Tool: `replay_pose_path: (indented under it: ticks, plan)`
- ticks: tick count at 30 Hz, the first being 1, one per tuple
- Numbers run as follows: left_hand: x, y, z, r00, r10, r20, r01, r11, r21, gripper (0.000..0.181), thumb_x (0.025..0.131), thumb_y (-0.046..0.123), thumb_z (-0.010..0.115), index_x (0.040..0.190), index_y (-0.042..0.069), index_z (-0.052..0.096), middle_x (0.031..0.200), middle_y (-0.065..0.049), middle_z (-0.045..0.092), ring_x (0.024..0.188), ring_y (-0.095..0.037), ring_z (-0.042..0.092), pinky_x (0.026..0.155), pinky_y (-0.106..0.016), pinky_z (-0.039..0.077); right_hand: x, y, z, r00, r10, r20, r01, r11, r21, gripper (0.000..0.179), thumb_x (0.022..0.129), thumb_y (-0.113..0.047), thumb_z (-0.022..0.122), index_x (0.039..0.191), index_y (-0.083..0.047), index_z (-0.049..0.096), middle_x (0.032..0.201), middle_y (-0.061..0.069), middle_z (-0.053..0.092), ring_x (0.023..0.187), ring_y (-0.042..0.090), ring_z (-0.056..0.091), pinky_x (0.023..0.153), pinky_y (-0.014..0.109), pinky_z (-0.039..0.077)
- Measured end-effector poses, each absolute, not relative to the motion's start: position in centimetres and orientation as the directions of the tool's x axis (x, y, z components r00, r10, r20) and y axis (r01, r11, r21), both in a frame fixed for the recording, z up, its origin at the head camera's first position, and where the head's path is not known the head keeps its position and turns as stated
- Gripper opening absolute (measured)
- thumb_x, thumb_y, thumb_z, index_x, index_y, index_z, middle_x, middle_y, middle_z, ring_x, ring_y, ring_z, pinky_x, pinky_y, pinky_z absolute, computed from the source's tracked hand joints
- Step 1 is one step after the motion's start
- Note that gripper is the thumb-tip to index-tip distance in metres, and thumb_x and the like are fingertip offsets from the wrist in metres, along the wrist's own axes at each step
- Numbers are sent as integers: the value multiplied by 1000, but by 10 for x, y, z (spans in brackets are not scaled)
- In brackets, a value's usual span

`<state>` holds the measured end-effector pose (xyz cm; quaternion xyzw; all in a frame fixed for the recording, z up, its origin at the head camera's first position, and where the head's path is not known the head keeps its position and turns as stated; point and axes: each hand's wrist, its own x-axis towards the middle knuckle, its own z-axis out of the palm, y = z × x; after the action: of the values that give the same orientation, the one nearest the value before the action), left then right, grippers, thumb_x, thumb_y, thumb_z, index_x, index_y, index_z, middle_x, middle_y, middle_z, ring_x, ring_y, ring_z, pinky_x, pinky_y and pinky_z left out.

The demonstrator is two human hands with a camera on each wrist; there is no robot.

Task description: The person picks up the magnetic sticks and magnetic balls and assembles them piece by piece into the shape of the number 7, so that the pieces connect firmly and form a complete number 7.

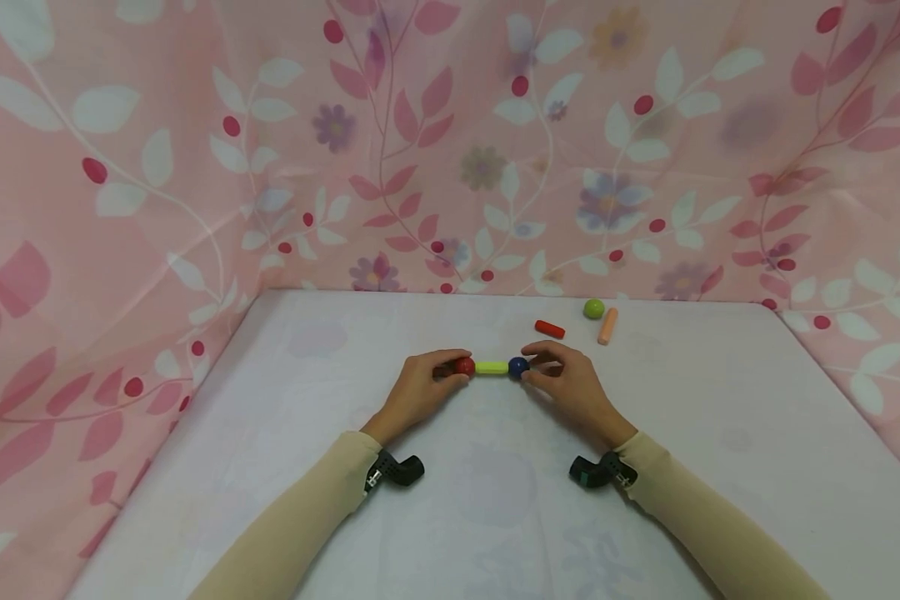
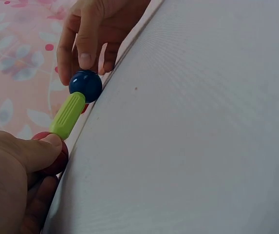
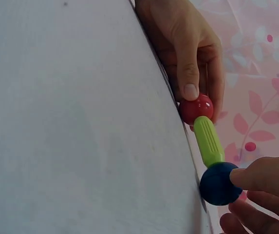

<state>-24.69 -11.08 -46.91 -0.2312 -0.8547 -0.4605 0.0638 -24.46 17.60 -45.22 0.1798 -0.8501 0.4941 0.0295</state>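
Observation:
A ribbed lime-green rod (image 1: 492,367) joins a red ball (image 1: 465,366) at its left end to a dark blue ball (image 1: 519,367) at its right end. My left hand (image 1: 422,383) pinches the red ball between thumb and fingers. On the other side, my right hand (image 1: 570,383) holds the blue ball, its thumb (image 3: 256,176) on the ball's surface in the right wrist view. The piece lies level between both hands, low over the table. Parts of the red ball are covered by the left thumb (image 2: 44,152) in the left wrist view.
Beyond the right hand lie a red rod (image 1: 550,329), a green ball (image 1: 594,309) and a light orange rod (image 1: 608,326), near the back edge of the white-covered table (image 1: 450,533). A pink floral curtain (image 1: 450,150) hangs behind and at the sides.

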Motion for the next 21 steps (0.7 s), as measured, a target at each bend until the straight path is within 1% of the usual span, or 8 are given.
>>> replay_pose_path:
  ticks: [4, 9, 12, 17, 21]
  plan:
    - [-248, -110, -469, -889, 331, 316, 446, 467, 764, 40, 94, 13, 80, 133, 12, 71, 124, -3, 72, 105, -12, 69, 94, -32, 55, -248, 183, -446, -928, -261, 265, -358, 435, -826, 32, 96, -9, 77, 127, -2, 69, 124, 13, 69, 111, 29, 66, 94, 48, 55]
    - [-248, -110, -469, -891, 329, 312, 441, 469, 766, 40, 94, 14, 80, 133, 13, 72, 122, -2, 73, 105, -11, 69, 95, -31, 54, -254, 190, -442, -933, -223, 283, -356, 460, -813, 31, 98, -14, 76, 126, -3, 70, 124, 14, 70, 111, 28, 66, 94, 50, 55]
    - [-248, -110, -469, -893, 326, 311, 439, 475, 762, 39, 94, 14, 81, 132, 13, 72, 121, -2, 73, 104, -11, 69, 94, -32, 54, -256, 194, -441, -937, -198, 287, -348, 475, -808, 30, 98, -16, 76, 125, -5, 71, 124, 13, 70, 110, 26, 67, 92, 49, 55]
    - [-248, -110, -469, -893, 327, 309, 438, 476, 763, 39, 94, 15, 80, 132, 13, 72, 121, -2, 73, 105, -12, 69, 94, -32, 55, -256, 200, -439, -945, -168, 281, -327, 476, -816, 29, 99, -16, 74, 125, -4, 71, 125, 9, 70, 110, 23, 65, 94, 48, 54]
    - [-248, -111, -470, -892, 327, 311, 440, 474, 763, 40, 94, 14, 80, 133, 13, 72, 121, -2, 73, 105, -12, 69, 95, -33, 55, -258, 205, -437, -939, -164, 301, -342, 477, -809, 27, 100, -14, 73, 125, -3, 71, 124, 11, 70, 110, 24, 65, 94, 50, 54]
